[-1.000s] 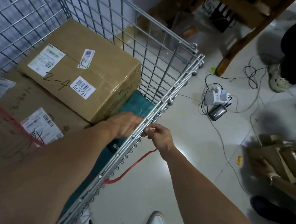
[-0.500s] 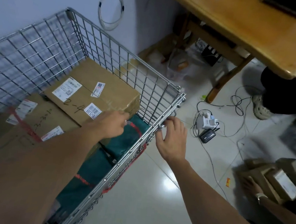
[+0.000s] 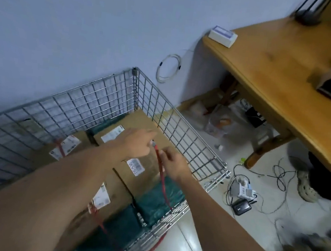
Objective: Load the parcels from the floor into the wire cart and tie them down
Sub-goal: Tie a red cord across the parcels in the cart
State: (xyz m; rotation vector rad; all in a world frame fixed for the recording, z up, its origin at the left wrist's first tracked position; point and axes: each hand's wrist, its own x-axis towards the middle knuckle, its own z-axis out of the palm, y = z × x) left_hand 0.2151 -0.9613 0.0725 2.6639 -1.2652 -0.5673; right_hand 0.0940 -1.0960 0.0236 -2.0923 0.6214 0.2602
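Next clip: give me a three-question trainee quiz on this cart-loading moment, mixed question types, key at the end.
1. True or false: the red strap runs from the cart's near rail up to the hands.
2. Which hand pinches the strap's end: A left, B right?
3. Fill in: both hands are above the ____ box inside the wire cart.

Key: 1 true; 2 A, while the right hand grips lower down; 3 cardboard.

A wooden table [image 3: 271, 79] stood by the blue wall, a small white box [image 3: 222, 36] at its corner; a power strip [image 3: 242, 188] and tangled cables [image 3: 277, 176] lay on the tiled floor.
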